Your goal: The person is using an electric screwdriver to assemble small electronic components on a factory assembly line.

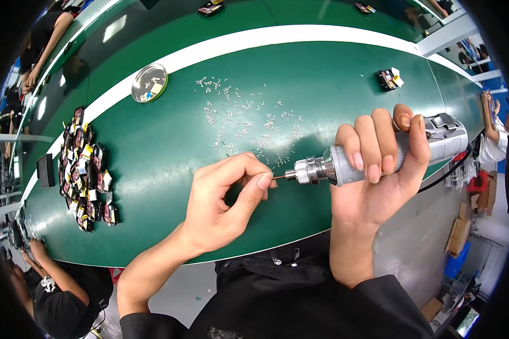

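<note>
Your right hand [379, 181] is clenched around the grey electric screwdriver [379, 155], held level above the near edge of the green counter [164, 169]. Your left hand [226, 198] pinches something at the bit tip; whether it is a screw, I cannot tell. A slip there could jab your fingertips [264, 181] or drop the piece off that edge. Beyond the screwdriver lie scattered small screws [243, 118], easily swept away. Left of it, toward the pile of small parts [85, 169], bare counter gives room.
</note>
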Motion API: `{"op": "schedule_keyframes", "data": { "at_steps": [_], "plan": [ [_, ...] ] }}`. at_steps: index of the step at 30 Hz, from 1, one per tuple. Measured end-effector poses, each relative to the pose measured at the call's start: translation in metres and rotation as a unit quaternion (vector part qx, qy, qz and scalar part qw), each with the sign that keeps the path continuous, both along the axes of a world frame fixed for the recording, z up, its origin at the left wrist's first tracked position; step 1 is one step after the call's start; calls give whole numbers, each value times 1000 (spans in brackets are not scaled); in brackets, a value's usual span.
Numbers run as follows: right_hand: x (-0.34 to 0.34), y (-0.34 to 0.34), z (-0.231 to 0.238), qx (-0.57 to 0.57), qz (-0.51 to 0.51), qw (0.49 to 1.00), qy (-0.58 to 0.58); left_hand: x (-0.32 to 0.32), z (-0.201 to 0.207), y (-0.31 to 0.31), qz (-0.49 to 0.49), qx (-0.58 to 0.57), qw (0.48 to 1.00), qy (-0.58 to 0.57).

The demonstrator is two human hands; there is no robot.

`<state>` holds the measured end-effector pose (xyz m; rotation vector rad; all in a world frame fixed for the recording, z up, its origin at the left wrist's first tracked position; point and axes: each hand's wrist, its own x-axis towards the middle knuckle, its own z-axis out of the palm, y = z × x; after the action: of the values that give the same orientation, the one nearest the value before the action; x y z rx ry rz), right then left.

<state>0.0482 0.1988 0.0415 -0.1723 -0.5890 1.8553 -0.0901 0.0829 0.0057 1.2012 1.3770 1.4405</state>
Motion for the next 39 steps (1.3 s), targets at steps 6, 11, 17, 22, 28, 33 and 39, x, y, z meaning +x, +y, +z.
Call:
{"op": "schedule_keyframes", "data": {
  "at_steps": [6,11,17,22,28,33,39],
  "plan": [
    [2,4,-7,-17,16,1000,2,-8,-1,6,-31,22,999,19],
    [9,7,-10,-84,9,996,20,-34,18,9,101,-29,990,96],
    [30,-2,-32,-141,-31,989,-27,-76,28,38,176,26,933,311],
    [43,-12,-39,-179,2,984,-17,-117,54,109,179,-148,871,434],
    [53,-18,-49,-141,26,990,-4,-168,21,178,214,-192,799,528],
    [57,-15,-55,-149,61,987,-2,-166,5,199,231,-223,737,595],
    [61,-22,-51,-144,77,987,-11,-190,2,175,148,-93,739,651]
  ]
}}
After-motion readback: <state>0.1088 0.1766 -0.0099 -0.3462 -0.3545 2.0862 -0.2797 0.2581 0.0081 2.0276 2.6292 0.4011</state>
